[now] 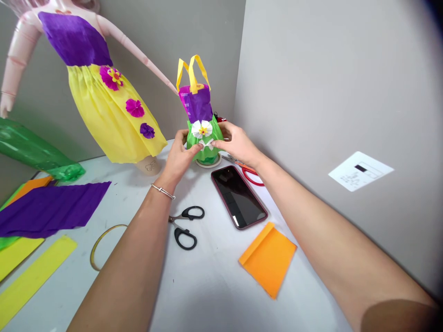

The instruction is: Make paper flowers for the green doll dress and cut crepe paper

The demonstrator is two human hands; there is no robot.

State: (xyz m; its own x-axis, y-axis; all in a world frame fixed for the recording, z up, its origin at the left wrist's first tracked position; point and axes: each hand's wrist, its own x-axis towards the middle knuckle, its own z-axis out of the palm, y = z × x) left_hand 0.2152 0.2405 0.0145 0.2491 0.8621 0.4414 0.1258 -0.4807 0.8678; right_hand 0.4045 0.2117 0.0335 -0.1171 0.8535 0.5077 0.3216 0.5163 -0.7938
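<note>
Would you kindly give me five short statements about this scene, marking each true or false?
1. The left hand and right hand both touch the small dress. True.
2. The small dress is purple throughout. False: it has a green skirt.
3. The phone lies right of the black-handled scissors. True.
4. Both wrists are bare. False: a silvery bracelet circles the left one.
5. The large doll wears a yellow skirt. True.
</note>
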